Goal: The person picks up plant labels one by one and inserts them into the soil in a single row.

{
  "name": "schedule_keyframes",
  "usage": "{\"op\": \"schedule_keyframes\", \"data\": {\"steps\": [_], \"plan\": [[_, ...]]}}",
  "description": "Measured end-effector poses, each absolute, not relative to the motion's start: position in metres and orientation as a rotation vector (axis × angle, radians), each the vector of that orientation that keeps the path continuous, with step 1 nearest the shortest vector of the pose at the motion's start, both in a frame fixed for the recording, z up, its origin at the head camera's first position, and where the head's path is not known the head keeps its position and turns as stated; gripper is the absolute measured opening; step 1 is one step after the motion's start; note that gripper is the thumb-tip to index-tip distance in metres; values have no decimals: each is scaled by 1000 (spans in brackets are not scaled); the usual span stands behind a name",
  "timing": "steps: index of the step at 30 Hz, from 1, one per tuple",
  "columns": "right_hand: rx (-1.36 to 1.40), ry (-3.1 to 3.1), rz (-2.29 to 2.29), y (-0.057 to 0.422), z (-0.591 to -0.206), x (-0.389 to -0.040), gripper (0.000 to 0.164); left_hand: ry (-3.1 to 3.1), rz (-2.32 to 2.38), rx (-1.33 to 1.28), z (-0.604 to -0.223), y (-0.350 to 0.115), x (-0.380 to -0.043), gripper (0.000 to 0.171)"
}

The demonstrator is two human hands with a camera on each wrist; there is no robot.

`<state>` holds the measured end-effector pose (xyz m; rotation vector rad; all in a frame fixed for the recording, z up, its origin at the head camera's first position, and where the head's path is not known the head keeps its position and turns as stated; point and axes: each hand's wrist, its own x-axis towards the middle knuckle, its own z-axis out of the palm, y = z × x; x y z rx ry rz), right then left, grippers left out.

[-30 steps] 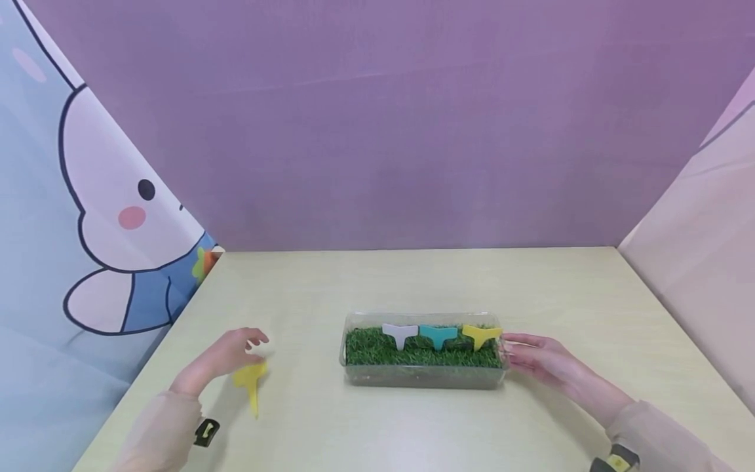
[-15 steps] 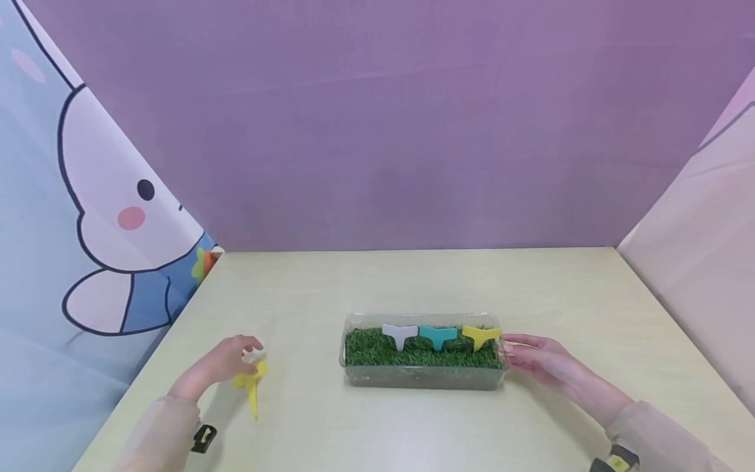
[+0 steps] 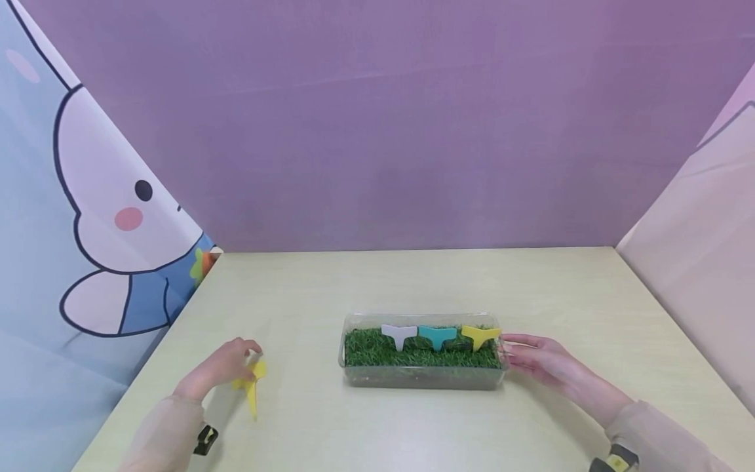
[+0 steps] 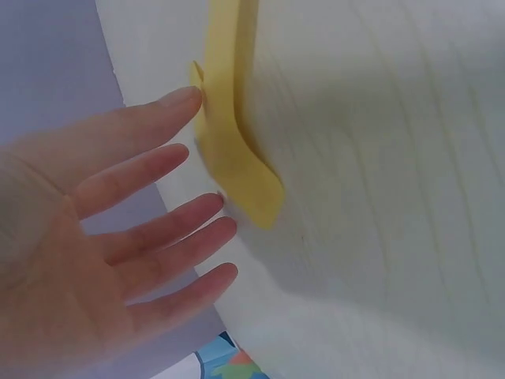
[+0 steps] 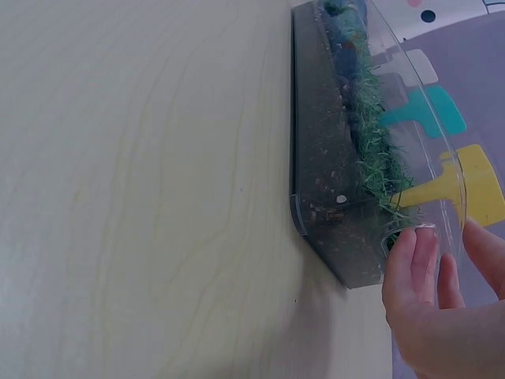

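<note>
My left hand (image 3: 221,366) is at the left of the table, beside a yellow T-shaped plant label (image 3: 252,390). In the left wrist view its fingers are extended and the thumb tip overlaps the edge of the yellow plant label (image 4: 229,134). My right hand (image 3: 545,359) touches the right end of a clear plastic box (image 3: 425,378) of soil and green grass (image 3: 377,351). Fingertips lie along the end wall, with the thumb near the rim in the right wrist view. White (image 3: 400,335), teal (image 3: 438,336) and yellow (image 3: 480,336) plant labels stand upright in the grass.
The pale wooden table (image 3: 307,288) runs back to a purple cloth wall (image 3: 413,131). Cloth with a cartoon print (image 3: 130,242) bounds the left side, and a pale pink cloth (image 3: 702,262) the right. Table surface lies between the left hand and the box.
My left hand has lowered slightly towards the loose yellow plant label, its thumb now overlapping it. The right hand and the box have stayed in place.
</note>
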<state>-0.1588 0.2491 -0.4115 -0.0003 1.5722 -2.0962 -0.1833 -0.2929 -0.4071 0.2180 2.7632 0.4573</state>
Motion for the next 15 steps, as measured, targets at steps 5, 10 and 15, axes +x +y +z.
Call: {"op": "schedule_keyframes", "data": {"steps": [5,10,15], "plan": [[16,1570,-2097,249,-412,-159,33,2770,452,217,-410,-294,-184,40],[17,1575,-2094,249,-411,-159,35,2758,462,205,-413,-296,-186,37],[0,1586,-2087,248,-411,-159,41,2732,479,174,-415,-297,-187,32]]}}
